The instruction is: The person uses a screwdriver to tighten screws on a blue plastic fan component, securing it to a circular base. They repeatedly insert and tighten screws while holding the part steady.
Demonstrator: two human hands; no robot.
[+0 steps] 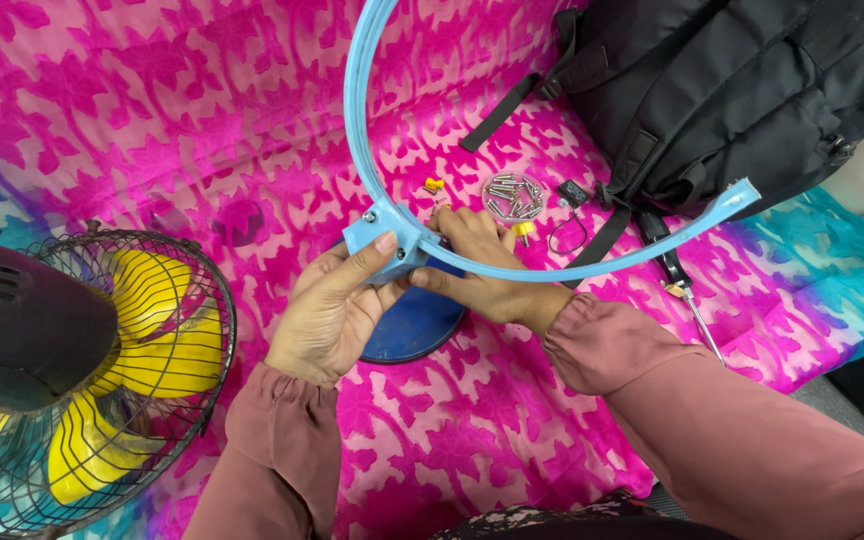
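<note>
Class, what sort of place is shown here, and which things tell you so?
Probably a home, on a bed or floor: pink patterned fabric sheet, black fabric backpack, and a dismantled yellow-bladed wire-caged fan.

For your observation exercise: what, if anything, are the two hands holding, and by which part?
Both hands hold the light blue curved fan bracket at its thick mounting block: the left hand grips the block with the thumb on top, and the right hand clasps it from the other side.

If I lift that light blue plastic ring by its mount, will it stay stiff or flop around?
The light blue ring is thin and long, so it would likely flex and wobble. It looks like light plastic. Its free end hangs unsupported by the backpack, so it may sway. Both the left hand and right hand grip near the mount, probably the stiffest spot.
</note>
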